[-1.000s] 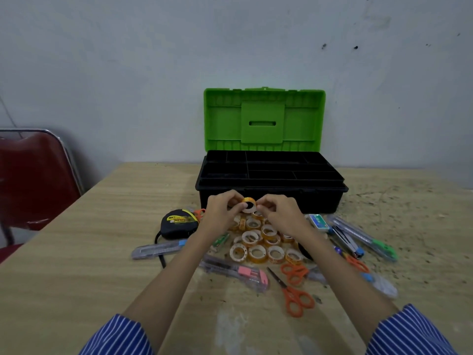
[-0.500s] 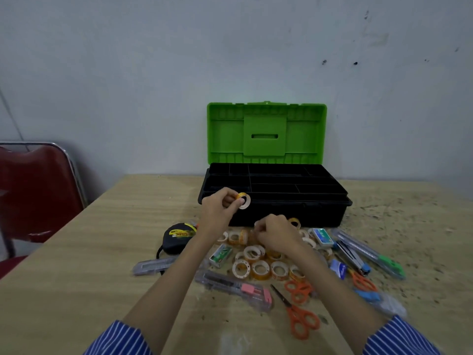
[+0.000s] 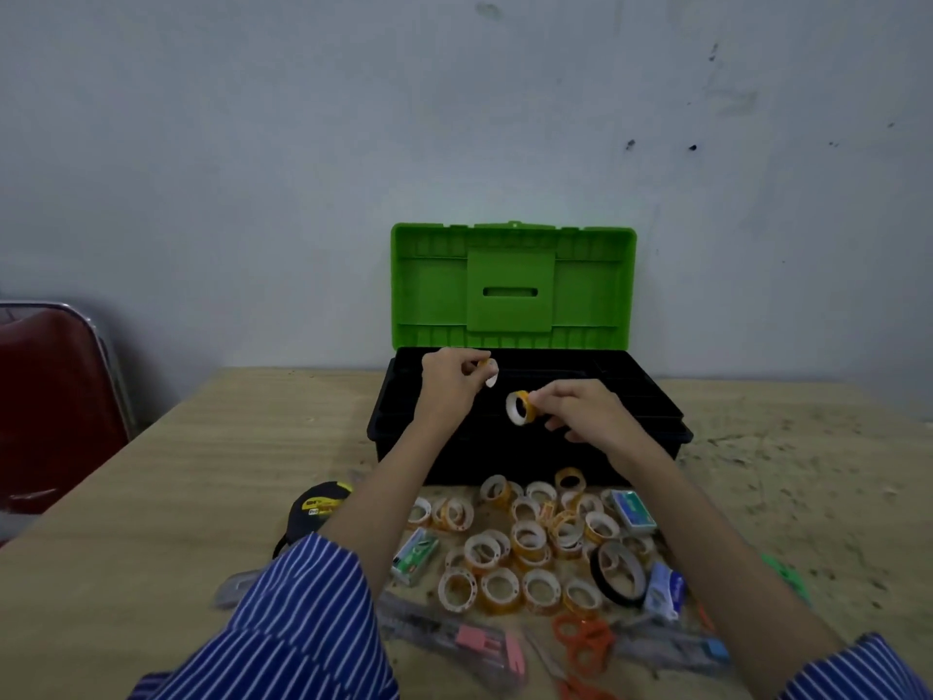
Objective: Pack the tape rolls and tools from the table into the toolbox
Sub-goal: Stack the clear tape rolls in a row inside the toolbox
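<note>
A black toolbox [image 3: 394,421] with its green lid [image 3: 512,285] open stands at the far side of the table. Above its compartments my left hand [image 3: 447,384] pinches a small yellow tape roll [image 3: 488,372], and my right hand [image 3: 580,411] pinches another yellow tape roll [image 3: 521,407] over the middle. Several more tape rolls [image 3: 525,543] lie heaped in front of the box, between my forearms. Around them are a black tape roll [image 3: 618,573], a tape measure [image 3: 320,505], orange scissors [image 3: 583,641], a cutter with pink parts [image 3: 469,639] and staple boxes [image 3: 633,515].
The wooden table [image 3: 166,497] is scuffed and dusty on its right side. A red chair [image 3: 55,406] stands off the table's left edge. A grey wall rises right behind the toolbox. A green-capped item [image 3: 787,573] lies at the right by my right forearm.
Both hands rose from the pile to above the open toolbox. The left carried its roll forward over the box, and the right picked up a second roll and lifted it there.
</note>
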